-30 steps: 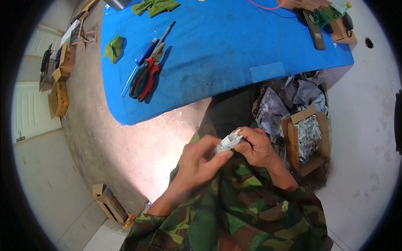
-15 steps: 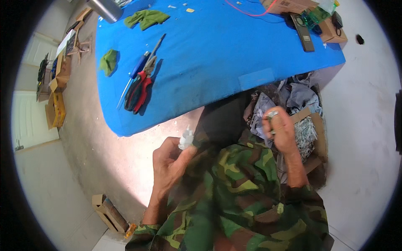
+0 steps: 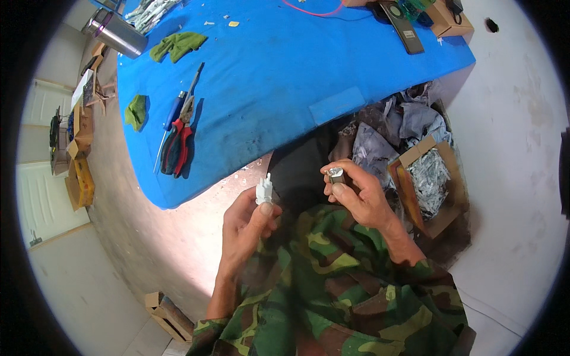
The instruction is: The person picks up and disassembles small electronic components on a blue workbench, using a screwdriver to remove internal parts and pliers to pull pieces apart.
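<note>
Between thumb and fingers, my left hand [image 3: 243,222] grips a small white plastic part [image 3: 265,188] with thin prongs standing up from its top. My right hand [image 3: 362,196] pinches a small metal piece [image 3: 336,176], silvery on its upper face and darker along the side; its exact kind is unclear. Both hands are raised over my lap, a short gap between them, and the two pieces do not touch. On the blue-covered table ahead lie red-and-black pliers [image 3: 178,139] and a blue-handled screwdriver [image 3: 172,113] beside them.
Green cloths [image 3: 178,46] lie near a steel flask [image 3: 116,32] at the table's far left. A phone-like dark slab [image 3: 402,29] rests at the far right by a cardboard box [image 3: 448,21]. Right of my legs, an open carton [image 3: 430,184] holds many small silvery pieces beside grey rags [image 3: 421,121].
My right hand has moved left, toward the left hand, bringing the metal piece closer. The left hand holds the white part more upright. The view has shifted, so the table contents sit further left.
</note>
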The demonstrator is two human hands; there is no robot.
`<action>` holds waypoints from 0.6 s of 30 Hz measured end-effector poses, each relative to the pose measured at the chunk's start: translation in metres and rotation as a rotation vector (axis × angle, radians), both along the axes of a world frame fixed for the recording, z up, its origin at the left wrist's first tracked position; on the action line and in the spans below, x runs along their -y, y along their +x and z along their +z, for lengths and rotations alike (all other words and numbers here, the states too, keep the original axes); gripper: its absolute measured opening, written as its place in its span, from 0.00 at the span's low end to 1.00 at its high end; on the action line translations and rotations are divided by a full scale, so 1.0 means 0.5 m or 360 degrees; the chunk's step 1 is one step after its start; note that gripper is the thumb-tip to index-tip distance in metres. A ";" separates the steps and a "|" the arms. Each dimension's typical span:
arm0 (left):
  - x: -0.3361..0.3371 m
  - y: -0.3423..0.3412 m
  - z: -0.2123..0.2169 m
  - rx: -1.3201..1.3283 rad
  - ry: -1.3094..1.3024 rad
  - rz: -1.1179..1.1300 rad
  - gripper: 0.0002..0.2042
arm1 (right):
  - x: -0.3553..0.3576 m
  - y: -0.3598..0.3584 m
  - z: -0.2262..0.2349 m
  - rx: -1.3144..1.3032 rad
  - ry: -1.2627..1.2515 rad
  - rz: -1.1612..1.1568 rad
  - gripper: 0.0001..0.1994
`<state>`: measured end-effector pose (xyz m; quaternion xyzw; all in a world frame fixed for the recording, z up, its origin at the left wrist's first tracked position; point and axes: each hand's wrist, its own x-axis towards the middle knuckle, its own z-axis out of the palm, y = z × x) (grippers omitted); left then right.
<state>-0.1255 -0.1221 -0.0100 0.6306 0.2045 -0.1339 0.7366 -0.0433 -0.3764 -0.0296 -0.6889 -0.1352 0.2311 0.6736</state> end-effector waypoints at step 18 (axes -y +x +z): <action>-0.009 0.045 -0.031 0.0185 -0.0136 0.0162 0.27 | -0.019 -0.066 -0.090 -0.0640 0.0497 -0.0365 0.17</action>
